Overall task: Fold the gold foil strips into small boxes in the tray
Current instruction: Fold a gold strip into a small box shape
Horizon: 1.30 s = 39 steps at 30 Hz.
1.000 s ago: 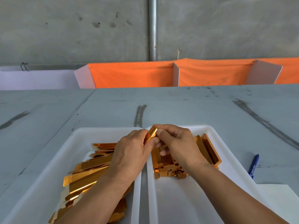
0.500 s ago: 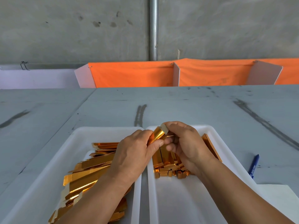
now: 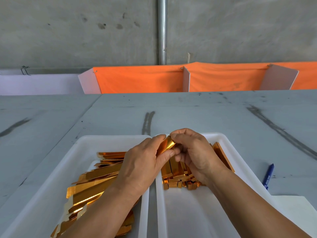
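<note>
Between both hands is one gold foil strip [image 3: 166,145], partly folded, held above the gap between two white trays. My left hand [image 3: 144,162] grips its near end with thumb and fingers. My right hand [image 3: 193,152] pinches its far end, fingers curled over it. The left tray [image 3: 89,143] holds a pile of flat gold strips [image 3: 96,182]. The right tray [image 3: 223,140] holds several folded gold boxes [image 3: 176,176], partly hidden under my right hand.
A blue pen [image 3: 268,176] lies on the grey table to the right of the right tray. A white sheet [image 3: 296,213] sits at the near right corner. Orange cloth dividers [image 3: 140,79] stand along the table's far edge before a concrete wall.
The strip's white inner flap, visible half a second ago, is now covered by my right fingers. Both hands stay close together at the same spot over the trays.
</note>
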Tool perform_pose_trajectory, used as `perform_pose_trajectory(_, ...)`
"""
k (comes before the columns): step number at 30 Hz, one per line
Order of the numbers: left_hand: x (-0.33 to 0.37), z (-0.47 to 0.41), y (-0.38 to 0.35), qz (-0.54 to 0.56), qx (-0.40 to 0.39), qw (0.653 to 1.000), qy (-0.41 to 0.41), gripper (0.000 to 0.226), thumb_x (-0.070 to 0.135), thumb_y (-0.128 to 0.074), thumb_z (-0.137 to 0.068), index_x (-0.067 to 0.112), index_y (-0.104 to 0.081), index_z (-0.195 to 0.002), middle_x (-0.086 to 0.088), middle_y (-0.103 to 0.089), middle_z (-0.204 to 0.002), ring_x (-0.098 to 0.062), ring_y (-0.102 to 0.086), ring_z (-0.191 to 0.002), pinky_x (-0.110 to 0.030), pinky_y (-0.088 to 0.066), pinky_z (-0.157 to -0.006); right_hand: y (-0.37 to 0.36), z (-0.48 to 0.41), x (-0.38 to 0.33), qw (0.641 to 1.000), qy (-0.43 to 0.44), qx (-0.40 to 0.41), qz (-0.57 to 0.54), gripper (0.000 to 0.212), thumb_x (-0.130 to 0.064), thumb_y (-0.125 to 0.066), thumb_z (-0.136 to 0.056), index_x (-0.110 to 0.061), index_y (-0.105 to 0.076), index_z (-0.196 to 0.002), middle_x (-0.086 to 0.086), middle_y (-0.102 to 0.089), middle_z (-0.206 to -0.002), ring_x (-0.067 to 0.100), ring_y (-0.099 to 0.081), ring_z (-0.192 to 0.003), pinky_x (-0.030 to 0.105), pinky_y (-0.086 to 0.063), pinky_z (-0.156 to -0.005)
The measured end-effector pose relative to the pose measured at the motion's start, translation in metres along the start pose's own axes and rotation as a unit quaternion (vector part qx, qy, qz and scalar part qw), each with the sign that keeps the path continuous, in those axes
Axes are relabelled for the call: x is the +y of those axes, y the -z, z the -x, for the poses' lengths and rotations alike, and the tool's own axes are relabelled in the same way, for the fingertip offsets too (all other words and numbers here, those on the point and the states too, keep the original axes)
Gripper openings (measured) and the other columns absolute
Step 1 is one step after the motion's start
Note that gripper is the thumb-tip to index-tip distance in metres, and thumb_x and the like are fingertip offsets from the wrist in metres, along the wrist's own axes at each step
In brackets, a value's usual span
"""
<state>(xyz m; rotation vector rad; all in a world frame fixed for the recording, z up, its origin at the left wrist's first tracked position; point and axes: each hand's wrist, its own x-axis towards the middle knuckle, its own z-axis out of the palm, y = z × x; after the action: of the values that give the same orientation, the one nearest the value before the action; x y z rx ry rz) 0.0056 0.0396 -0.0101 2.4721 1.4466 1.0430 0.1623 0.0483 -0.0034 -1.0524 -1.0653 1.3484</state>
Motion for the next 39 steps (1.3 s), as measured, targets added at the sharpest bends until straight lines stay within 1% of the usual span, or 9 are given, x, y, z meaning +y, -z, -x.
perform_pose_trajectory(3, 0.001, 0.000, 0.001, 0.010, -0.003, 1.000, -0.013, 0.065, 0.067, -0.033, -0.084, 0.029, -0.050, -0.134, 0.007, -0.062, -0.102, -0.011, -0.059, -0.090, -0.026, -0.052, -0.075, 0.000, 0.000, 0.000, 1.000, 0.000, 0.001, -0.007, 0.008, -0.012, -0.061, -0.095, -0.007, -0.067, -0.091, 0.012, -0.058, -0.065, 0.016, -0.050, -0.049, 0.022, -0.048, -0.048)
perform_pose_trajectory(5, 0.001, 0.001, 0.001, 0.007, -0.003, 1.000, -0.014, 0.063, 0.066, -0.035, -0.085, 0.028, -0.051, -0.134, 0.006, -0.061, -0.099, -0.010, -0.058, -0.088, -0.027, -0.052, -0.074, 0.000, -0.001, -0.001, 1.000, -0.002, 0.002, -0.015, 0.009, -0.009, -0.061, -0.094, -0.008, -0.066, -0.087, 0.011, -0.057, -0.063, 0.016, -0.050, -0.049, 0.022, -0.047, -0.046)
perform_pose_trajectory(9, -0.001, 0.001, 0.000, 0.003, -0.006, 1.000, -0.009, 0.059, 0.064, -0.037, -0.087, 0.030, -0.050, -0.134, 0.008, -0.061, -0.102, -0.009, -0.058, -0.089, -0.025, -0.052, -0.075, 0.002, -0.001, -0.001, 1.000, -0.009, 0.002, -0.027, 0.010, -0.005, -0.059, -0.093, -0.007, -0.065, -0.086, 0.010, -0.056, -0.059, 0.015, -0.049, -0.046, 0.021, -0.047, -0.043)
perform_pose_trajectory(15, -0.001, 0.001, -0.001, -0.003, -0.008, 1.000, -0.014, 0.065, 0.066, -0.031, -0.085, 0.028, -0.050, -0.134, 0.008, -0.061, -0.104, -0.008, -0.057, -0.089, -0.020, -0.049, -0.073, 0.003, -0.002, -0.004, 0.998, -0.029, -0.002, -0.048, 0.010, -0.002, -0.059, -0.091, -0.006, -0.064, -0.083, 0.009, -0.055, -0.055, 0.014, -0.049, -0.043, 0.020, -0.047, -0.041)
perform_pose_trajectory(19, -0.002, 0.001, -0.001, -0.007, -0.016, 1.000, -0.018, 0.065, 0.065, -0.032, -0.086, 0.027, -0.050, -0.135, 0.007, -0.061, -0.105, -0.008, -0.057, -0.090, -0.021, -0.049, -0.074, 0.005, -0.002, -0.006, 0.998, -0.044, -0.001, -0.055, 0.010, 0.000, -0.060, -0.089, -0.004, -0.063, -0.080, 0.010, -0.055, -0.054, 0.015, -0.049, -0.040, 0.021, -0.047, -0.039)
perform_pose_trajectory(25, -0.002, 0.002, -0.001, -0.013, -0.020, 0.999, -0.022, 0.062, 0.063, -0.035, -0.087, 0.026, -0.050, -0.135, 0.007, -0.061, -0.104, -0.008, -0.057, -0.088, -0.018, -0.048, -0.072, 0.007, 0.000, -0.012, 0.997, -0.056, 0.018, -0.055, 0.004, 0.001, -0.066, -0.084, 0.001, -0.064, -0.081, 0.013, -0.059, -0.055, 0.016, -0.055, -0.038, 0.020, -0.048, -0.038)
perform_pose_trajectory(30, -0.002, 0.002, -0.001, -0.025, -0.022, 0.999, -0.022, 0.062, 0.063, -0.034, -0.087, 0.026, -0.051, -0.134, 0.006, -0.062, -0.104, -0.008, -0.058, -0.089, -0.019, -0.048, -0.072, 0.006, 0.002, -0.013, 0.997, -0.056, 0.039, -0.032, 0.010, 0.002, -0.067, -0.085, 0.000, -0.063, -0.076, 0.013, -0.061, -0.054, 0.016, -0.056, -0.037, 0.019, -0.047, -0.036)
perform_pose_trajectory(35, -0.003, 0.002, -0.001, -0.009, -0.023, 1.000, -0.015, 0.060, 0.061, -0.035, -0.088, 0.026, -0.051, -0.134, 0.007, -0.062, -0.105, -0.008, -0.058, -0.090, -0.023, -0.051, -0.075, 0.005, 0.002, -0.014, 0.997, -0.055, 0.033, -0.031, 0.005, 0.000, -0.065, -0.088, 0.003, -0.066, -0.084, 0.014, -0.063, -0.058, 0.017, -0.059, -0.042, 0.019, -0.051, -0.040)
perform_pose_trajectory(39, -0.003, 0.001, -0.001, -0.020, -0.025, 0.999, -0.017, 0.060, 0.061, -0.035, -0.087, 0.027, -0.050, -0.135, 0.008, -0.061, -0.105, -0.008, -0.056, -0.091, -0.019, -0.048, -0.076, 0.005, 0.002, -0.013, 0.998, -0.058, 0.032, -0.013, 0.004, -0.001, -0.065, -0.089, 0.002, -0.067, -0.086, 0.014, -0.065, -0.061, 0.017, -0.061, -0.046, 0.020, -0.053, -0.043)
